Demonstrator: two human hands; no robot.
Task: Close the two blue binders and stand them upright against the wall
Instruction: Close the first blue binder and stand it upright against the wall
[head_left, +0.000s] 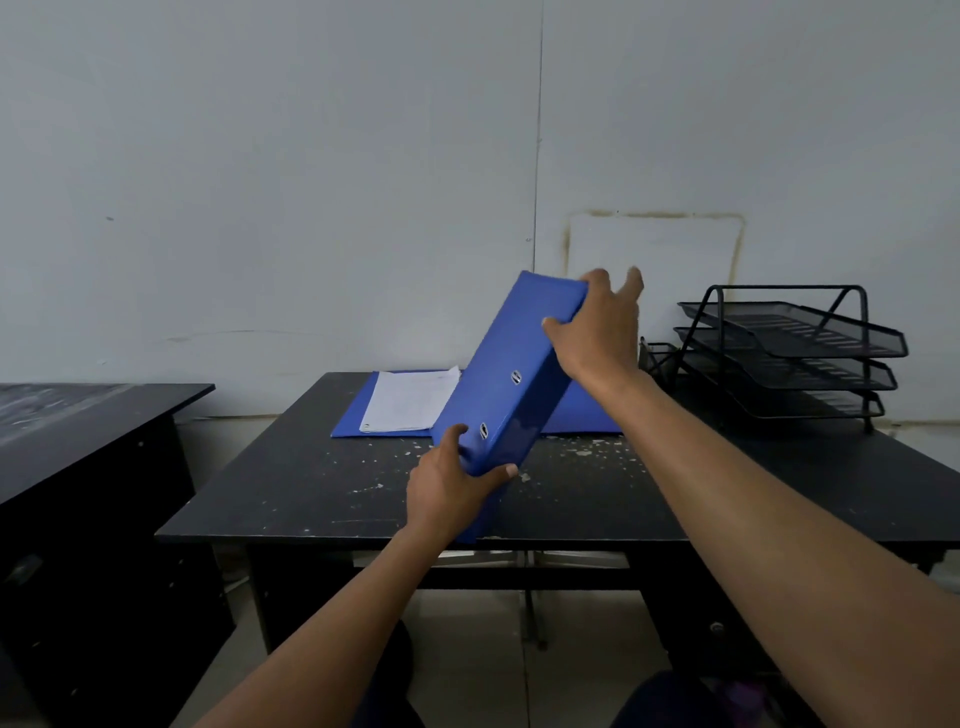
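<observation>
A closed blue binder (511, 364) is held tilted in the air above the black table (322, 499), its top leaning toward the wall. My left hand (449, 486) grips its lower end. My right hand (597, 327) clasps its upper end, fingers wrapped over the top edge. Behind it a second blue binder (358, 413) lies open and flat at the back of the table, with white paper sheets (410, 400) in it. Its right half is partly hidden by the held binder and my right arm.
A black three-tier mesh letter tray (789, 348) stands at the table's back right, beside a small mesh holder (657, 356). A second dark desk (88, 441) stands to the left. The pale wall (311, 208) rises right behind the table.
</observation>
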